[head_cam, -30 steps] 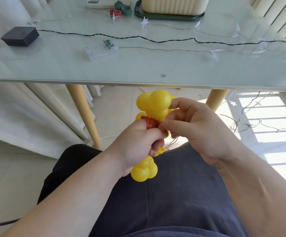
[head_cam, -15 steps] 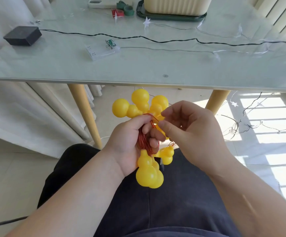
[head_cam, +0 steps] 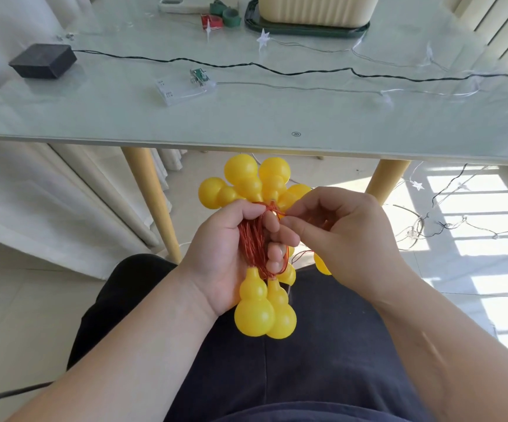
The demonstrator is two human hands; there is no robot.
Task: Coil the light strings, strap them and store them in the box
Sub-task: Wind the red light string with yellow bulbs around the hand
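A coiled light string of yellow gourd-shaped bulbs on copper-red wire is held over my lap, below the table edge. My left hand grips the wire bundle, with gourds sticking out above and below the fist. My right hand pinches a strand of the red wire at the top of the bundle, thumb and forefinger together. One gourd shows under my right hand. The cream storage box stands on a dark green tray at the table's far edge. Green and red straps lie left of it.
On the glass table lie a black battery box with a dark wire, a clear battery case with a star light string, and a white phone-like object. More wire hangs tangled on the floor at right. Yellow table legs stand behind my hands.
My left hand has turned the bundle so the wire coil faces me and the gourds fan out above it. My right hand shifted from the gourds to pinching the wire.
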